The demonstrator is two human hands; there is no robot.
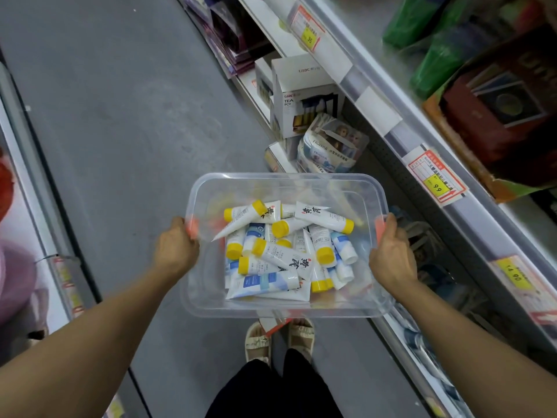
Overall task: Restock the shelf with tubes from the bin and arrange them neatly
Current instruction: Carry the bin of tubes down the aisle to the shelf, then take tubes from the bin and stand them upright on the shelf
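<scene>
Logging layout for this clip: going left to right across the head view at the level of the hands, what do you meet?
left hand → clear bin → tubes → right hand → shelf edge with price tags

Grey floor (120, 116) fills upper left. White tea pot box (304, 98) sits low, top middle of frame. Blue and white pack with cartoon faces (328, 149) just below it, touching. Yellow price tags: "35" (309, 39) top middle, "9.9" (437, 185) right. Green packs (434, 52) upper right. Dark red box (497, 110) beside them, far right. Pale sandals (278, 339) and black trousers (271, 387) bottom middle. Pink thing (15, 279) at left edge, blurry.
</scene>
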